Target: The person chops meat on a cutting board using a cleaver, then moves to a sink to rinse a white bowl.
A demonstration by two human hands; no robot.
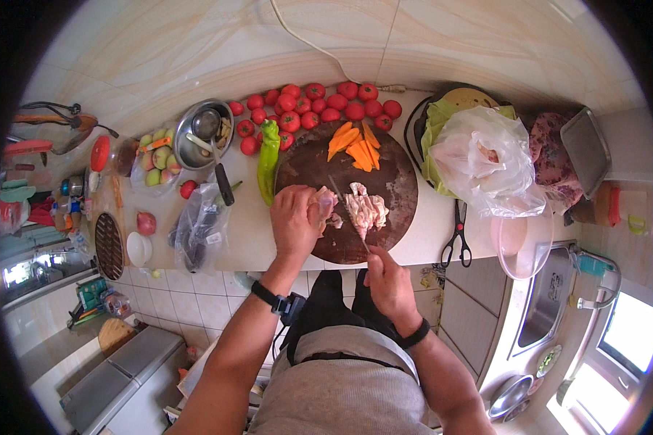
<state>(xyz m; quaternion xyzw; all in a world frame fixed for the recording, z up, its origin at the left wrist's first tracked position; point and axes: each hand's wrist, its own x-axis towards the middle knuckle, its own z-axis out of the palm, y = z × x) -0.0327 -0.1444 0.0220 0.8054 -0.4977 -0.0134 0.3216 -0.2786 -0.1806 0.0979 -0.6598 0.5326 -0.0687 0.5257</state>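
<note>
A dark round cutting board (299, 157) lies before me on the counter. My left hand (296, 217) grips a piece of raw meat (324, 202) over the board's left side. In my right hand (390, 280) is the handle of a kitchen knife (344, 202), its narrow blade pointing away from me across the board. Just right of the blade sits a pile of cut raw meat (367, 209). A small meat scrap (335, 220) lies beside the held piece. Sliced carrot (353, 144) rests at the board's far side.
Many tomatoes (305, 106) line the back, with a long green pepper (269, 157) left of the board. A steel bowl (182, 128) holding a ladle stands farther left. Kitchen scissors (457, 236) and a plastic bag (481, 157) lie right, near a sink (547, 296).
</note>
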